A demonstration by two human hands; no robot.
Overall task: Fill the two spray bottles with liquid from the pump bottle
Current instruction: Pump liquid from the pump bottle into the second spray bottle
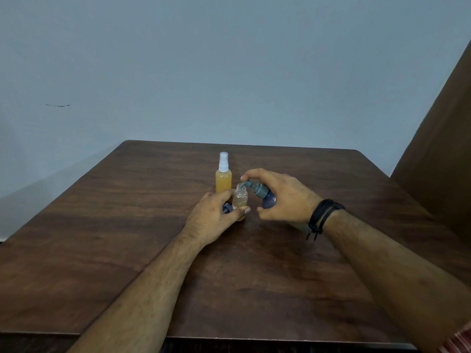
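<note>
With the left hand (216,212) gripping the small open bottle (240,198) and the right hand (283,197) clutching the tilted pump bottle (265,196), a misaimed nozzle could spill liquid onto the tabletop (254,276).

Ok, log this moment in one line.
left hand holds open small bottle | right hand tilts pump bottle, spout at its mouth | capped spray bottle full behind

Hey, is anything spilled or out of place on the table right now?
No spill shows on the table. The pump bottle is tilted in the right hand, spout over the small open bottle that the left hand steadies. The capped spray bottle stands upright.
</note>
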